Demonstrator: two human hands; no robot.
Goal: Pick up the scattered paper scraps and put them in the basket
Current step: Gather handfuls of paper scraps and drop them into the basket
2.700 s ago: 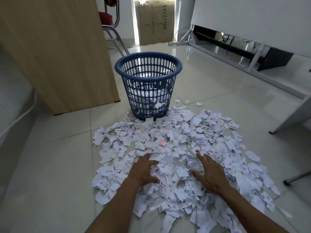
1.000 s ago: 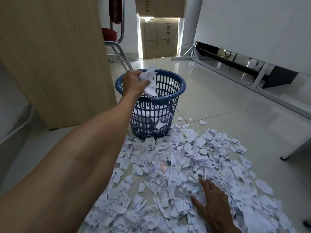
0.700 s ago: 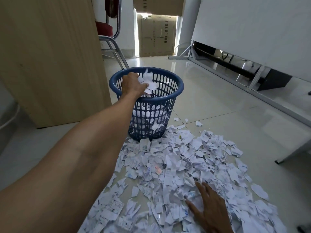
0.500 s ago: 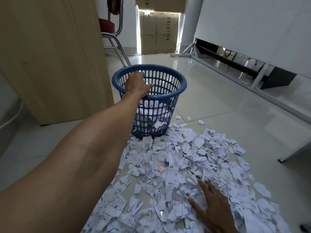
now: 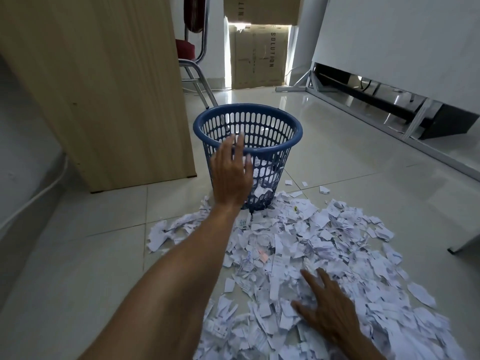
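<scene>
A blue slotted plastic basket (image 5: 281,131) stands on the tiled floor with white scraps inside. A wide heap of torn white paper scraps (image 5: 319,245) covers the floor in front of it. My left hand (image 5: 231,172) hovers in front of the basket's near wall, fingers straight and spread, holding nothing. My right hand (image 5: 327,310) lies flat on the scraps at the near right, fingers spread.
A tall wooden cabinet panel (image 5: 104,87) stands left of the basket. Behind are a red chair (image 5: 189,53) with metal legs and a cardboard box (image 5: 257,55). A white board on a metal frame (image 5: 389,100) runs along the right.
My left hand carried a bunch of scraps over the basket, dropped them in, and has drawn back toward me, empty. My right hand has stayed on the heap.
</scene>
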